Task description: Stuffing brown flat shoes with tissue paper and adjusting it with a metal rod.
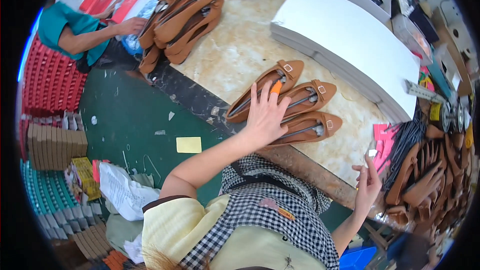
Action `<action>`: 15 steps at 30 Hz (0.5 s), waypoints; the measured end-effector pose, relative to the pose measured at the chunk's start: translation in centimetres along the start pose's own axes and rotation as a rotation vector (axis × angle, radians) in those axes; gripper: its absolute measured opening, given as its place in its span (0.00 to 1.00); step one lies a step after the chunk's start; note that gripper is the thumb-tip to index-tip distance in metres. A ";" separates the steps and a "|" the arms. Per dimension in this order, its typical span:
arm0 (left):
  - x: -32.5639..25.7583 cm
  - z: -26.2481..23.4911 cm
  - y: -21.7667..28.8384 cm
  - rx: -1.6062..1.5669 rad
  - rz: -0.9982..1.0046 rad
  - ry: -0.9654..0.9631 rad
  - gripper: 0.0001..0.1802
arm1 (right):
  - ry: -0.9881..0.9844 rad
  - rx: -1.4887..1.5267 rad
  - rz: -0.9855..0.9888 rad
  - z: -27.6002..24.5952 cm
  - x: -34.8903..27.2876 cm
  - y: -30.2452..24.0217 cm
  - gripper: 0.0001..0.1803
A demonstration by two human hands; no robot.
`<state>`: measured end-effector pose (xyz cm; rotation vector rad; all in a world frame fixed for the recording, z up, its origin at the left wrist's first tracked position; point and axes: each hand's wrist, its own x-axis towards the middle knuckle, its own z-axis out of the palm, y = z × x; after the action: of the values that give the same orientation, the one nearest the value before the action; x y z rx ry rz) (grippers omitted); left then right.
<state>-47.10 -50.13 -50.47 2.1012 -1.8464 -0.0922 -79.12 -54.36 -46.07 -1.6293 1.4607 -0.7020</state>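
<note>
Three brown flat shoes with small buckled bows lie side by side on the worktable: a far one (294, 69), a middle one (322, 91) and a near one (327, 124). Dark rods run along inside them, with greyish wads at the toes. My left hand (266, 120), an orange band round one finger, reaches over the far and middle shoes with its fingers spread and touching them. At the table's right, my right hand (367, 182) is raised beside pink slips (383, 142), thumb and index finger apart. A small white piece (372, 153) shows at its index fingertip.
A tall stack of white sheets (345, 35) covers the table's far right. Dark rods (407, 142) and more brown shoes (420, 180) crowd the right end. Brown shoes (185, 20) are piled at the far left, near a co-worker's hand (132, 26). Boxes (52, 145) line the left.
</note>
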 end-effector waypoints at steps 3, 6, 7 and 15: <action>0.8 0.3 -1.4 0.034 -0.061 -0.135 0.31 | -0.124 -0.031 -0.027 3.6 0.2 -1.2 0.19; 1.6 -0.2 -2.1 0.053 -0.029 -0.119 0.24 | -0.156 -0.195 -0.263 5.9 0.3 -3.1 0.19; 2.0 -0.9 -3.0 0.007 -0.048 -0.155 0.21 | -0.174 -0.283 -0.259 5.3 0.4 -3.6 0.18; 7.8 -9.5 -12.9 0.553 -0.146 0.122 0.17 | -0.088 -0.339 -0.135 0.2 0.7 1.6 0.18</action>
<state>-31.08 -54.46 -43.99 2.5273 -1.7852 0.5612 -79.71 -54.96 -47.60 -2.0057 1.4745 -0.4653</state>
